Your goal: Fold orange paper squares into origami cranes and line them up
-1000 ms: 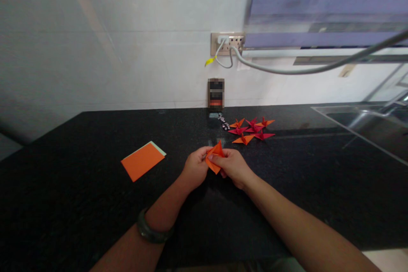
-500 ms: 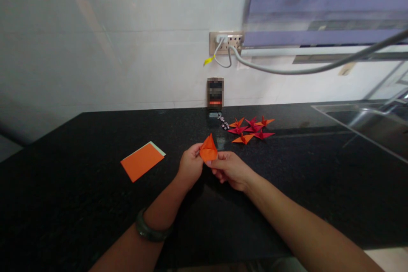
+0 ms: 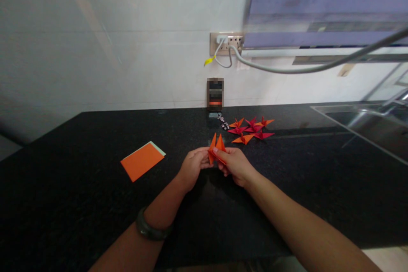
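Both of my hands pinch a partly folded orange paper piece [image 3: 216, 148] just above the black counter [image 3: 79, 204], near its middle. My left hand [image 3: 192, 167] grips its left side with closed fingers. My right hand [image 3: 234, 165] holds its right side, thumb on top. Two pointed flaps of the paper stick up between my fingers. A dark bracelet sits on my left wrist.
A stack of orange paper sheets [image 3: 142, 161] lies on the counter to the left. Several finished orange and red paper figures [image 3: 251, 130] lie behind my hands. A small blurred box [image 3: 215, 93] leans on the wall, under a socket [image 3: 227, 42] with cables. A steel sink [image 3: 366, 125] is at right.
The orange paper has been turned and folded between my fingers: from a flat shape to a single cone-like point, and now to two upright points. Both hands stayed in place.
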Motion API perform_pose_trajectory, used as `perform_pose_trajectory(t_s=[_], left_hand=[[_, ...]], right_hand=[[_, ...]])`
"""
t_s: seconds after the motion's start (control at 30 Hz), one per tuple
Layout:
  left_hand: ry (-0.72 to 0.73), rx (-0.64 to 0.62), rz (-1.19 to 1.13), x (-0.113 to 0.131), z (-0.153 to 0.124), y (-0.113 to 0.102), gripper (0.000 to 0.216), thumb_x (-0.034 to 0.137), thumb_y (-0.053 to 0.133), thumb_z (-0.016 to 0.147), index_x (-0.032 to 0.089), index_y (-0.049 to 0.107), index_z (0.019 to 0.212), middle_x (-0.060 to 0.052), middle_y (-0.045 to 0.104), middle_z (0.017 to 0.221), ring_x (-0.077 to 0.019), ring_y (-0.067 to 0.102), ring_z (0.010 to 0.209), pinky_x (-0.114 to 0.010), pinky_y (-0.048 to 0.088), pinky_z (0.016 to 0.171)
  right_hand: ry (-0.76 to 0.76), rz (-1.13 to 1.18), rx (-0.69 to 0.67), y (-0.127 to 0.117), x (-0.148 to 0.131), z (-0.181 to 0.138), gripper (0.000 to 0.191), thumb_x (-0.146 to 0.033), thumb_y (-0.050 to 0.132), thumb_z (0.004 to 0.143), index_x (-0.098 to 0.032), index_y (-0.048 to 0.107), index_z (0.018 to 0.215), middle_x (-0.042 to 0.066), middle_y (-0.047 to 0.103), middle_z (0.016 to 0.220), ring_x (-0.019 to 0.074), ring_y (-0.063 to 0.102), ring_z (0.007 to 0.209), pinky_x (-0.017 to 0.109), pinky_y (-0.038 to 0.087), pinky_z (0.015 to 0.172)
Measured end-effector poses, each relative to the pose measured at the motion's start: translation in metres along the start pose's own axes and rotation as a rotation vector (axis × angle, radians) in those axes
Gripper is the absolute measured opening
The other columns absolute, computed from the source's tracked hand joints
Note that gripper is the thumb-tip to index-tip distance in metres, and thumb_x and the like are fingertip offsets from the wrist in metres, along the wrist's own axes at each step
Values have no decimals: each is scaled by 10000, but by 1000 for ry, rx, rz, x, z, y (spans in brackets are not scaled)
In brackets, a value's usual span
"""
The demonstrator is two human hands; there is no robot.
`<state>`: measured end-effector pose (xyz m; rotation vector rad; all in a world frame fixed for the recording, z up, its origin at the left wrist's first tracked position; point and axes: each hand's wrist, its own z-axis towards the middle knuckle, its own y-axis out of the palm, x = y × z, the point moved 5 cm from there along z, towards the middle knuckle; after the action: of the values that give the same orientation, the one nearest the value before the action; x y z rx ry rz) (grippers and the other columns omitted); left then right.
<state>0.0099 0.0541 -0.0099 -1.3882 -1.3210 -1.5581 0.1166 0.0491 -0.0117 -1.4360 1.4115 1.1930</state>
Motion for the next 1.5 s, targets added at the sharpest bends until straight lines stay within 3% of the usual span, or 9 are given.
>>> perform_pose_trajectory(t_s=[0.17, 0.43, 0.67, 0.8, 1.07, 1.37, 1.5], left_hand=[[39, -68, 77, 1, 0, 2, 382, 466, 509, 749, 106, 625, 801, -53, 645, 663, -150, 604, 640, -279, 473, 655], [63, -17, 124, 1, 0, 2, 336, 441, 557, 722, 120, 640, 770, -35, 642, 676, -153, 596, 670, -281, 475, 684], [160, 45, 286, 0, 4, -5, 336, 446, 520, 737, 129, 632, 736, -31, 629, 637, -154, 579, 613, -261, 460, 609], [227, 85, 344, 3, 4, -9, 329, 428, 476, 769, 135, 621, 740, -26, 620, 622, -144, 565, 587, -251, 445, 586], [384, 222, 690, 25, -6, -8, 305, 346, 376, 826, 157, 589, 715, 3, 583, 615, -133, 535, 605, -228, 397, 587], [394, 296, 738, 28, -9, -9, 309, 339, 372, 827, 155, 594, 716, 7, 573, 606, -130, 523, 586, -220, 368, 552], [367, 304, 623, 21, -4, -16, 310, 368, 404, 811, 150, 596, 703, -3, 579, 605, -133, 526, 580, -228, 389, 559]], right_hand=[[-62, -42, 1, 1, -2, 0, 339, -393, 532, 734, -161, 475, 493, -67, 424, 337, 32, 311, 251, 153, 216, 257], [-77, -158, 44, 1, -2, -1, 312, -356, 517, 726, -165, 463, 485, -69, 406, 331, 33, 296, 253, 161, 203, 265], [-148, -263, 92, 1, -3, 0, 203, -291, 547, 682, -143, 516, 547, -70, 420, 376, 30, 321, 307, 159, 215, 308], [-166, -202, 9, 4, -6, -2, 203, -277, 515, 704, -159, 492, 540, -72, 432, 392, 34, 328, 303, 160, 241, 307], [-14, -101, -107, 8, -3, -3, 236, -265, 457, 739, -157, 503, 534, -52, 480, 351, 38, 322, 246, 154, 238, 267], [29, 37, -184, 16, 2, -7, 138, -197, 493, 661, -167, 460, 531, -71, 471, 382, 33, 344, 280, 132, 273, 264], [-40, 37, -146, 10, -6, -7, 161, -233, 556, 642, -172, 447, 540, -75, 470, 398, 34, 337, 291, 138, 280, 270]])
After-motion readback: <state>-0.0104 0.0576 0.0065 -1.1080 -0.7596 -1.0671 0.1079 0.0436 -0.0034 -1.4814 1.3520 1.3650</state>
